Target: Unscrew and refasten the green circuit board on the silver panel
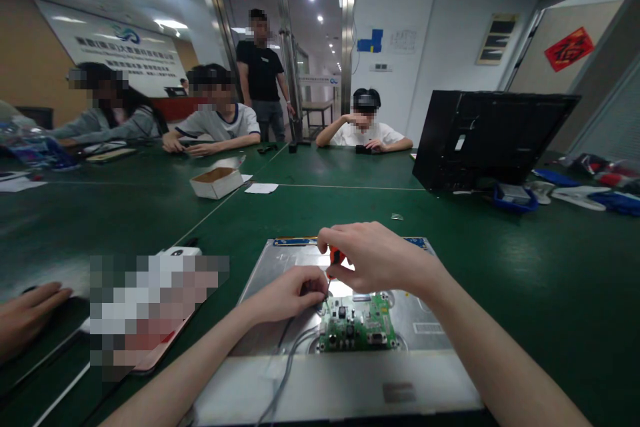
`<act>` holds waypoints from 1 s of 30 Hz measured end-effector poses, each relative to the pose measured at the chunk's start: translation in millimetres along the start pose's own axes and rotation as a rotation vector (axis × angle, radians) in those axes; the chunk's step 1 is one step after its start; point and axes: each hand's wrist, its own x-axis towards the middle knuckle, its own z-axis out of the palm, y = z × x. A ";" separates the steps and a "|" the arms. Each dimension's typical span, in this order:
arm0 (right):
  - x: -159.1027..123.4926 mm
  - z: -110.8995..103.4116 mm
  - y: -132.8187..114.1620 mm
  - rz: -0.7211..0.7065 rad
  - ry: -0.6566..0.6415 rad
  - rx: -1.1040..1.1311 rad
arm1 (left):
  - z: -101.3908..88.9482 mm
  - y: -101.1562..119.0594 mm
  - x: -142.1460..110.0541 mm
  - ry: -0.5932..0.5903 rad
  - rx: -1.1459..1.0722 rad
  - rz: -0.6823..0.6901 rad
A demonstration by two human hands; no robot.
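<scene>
A metal-backed display panel (430, 383) lies on the table in front of me, with a green circuit board (357, 327) on its back. My right hand (377, 257) is closed around the orange-red handle of a screwdriver (337, 256), whose shaft points down at the board's upper left corner. At that same corner, my left hand (295, 290) has its thumb and fingers pinched together beside the screwdriver tip. Whatever lies between those fingertips is too small to tell. Grey cables (287, 373) run from the board's left side toward the panel's near edge.
Left of the panel lies a phone (165, 347), partly blurred, with another person's hand (33, 317) beyond it. An open white box (216, 183) and paper (261, 188) sit farther back. A black monitor (490, 140) stands at right behind a blue tray (515, 199). Several people are across the table.
</scene>
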 end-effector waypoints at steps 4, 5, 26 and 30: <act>-2.1 -0.7 -0.4 -0.018 -0.007 0.028 | -0.2 1.1 0.0 -0.004 -0.006 0.014; -2.1 -0.5 -0.2 -0.013 -0.007 0.028 | -0.2 1.7 -0.2 -0.004 -0.010 0.014; -0.8 -0.4 -1.3 -0.018 0.000 0.033 | -1.0 2.6 -0.1 -0.008 -0.017 0.027; 2.5 2.4 -0.4 0.039 0.031 -0.035 | -0.8 4.9 -0.8 0.007 -0.012 0.016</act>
